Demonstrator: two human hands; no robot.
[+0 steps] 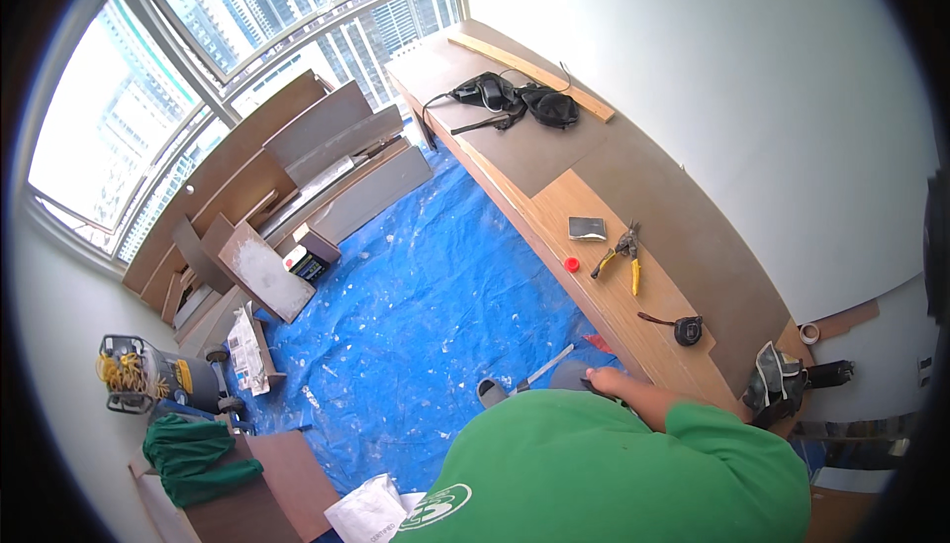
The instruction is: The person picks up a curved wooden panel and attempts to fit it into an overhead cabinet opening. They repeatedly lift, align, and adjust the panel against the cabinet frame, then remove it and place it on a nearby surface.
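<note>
My right hand is low beside my body with curled fingers, at my grey-clad leg near the wooden bench's edge; what it holds, if anything, is hidden. My left hand is out of sight. On the light wooden board of the bench lie yellow-handled pliers, a small dark block, a red cap and a black tape measure. A thin pale strip is by my sandal.
Loose panels lean below the window. A blue sheet covers the floor. A vacuum, green cloth and white bag are at the left. Black pouches and a batten lie on the far bench.
</note>
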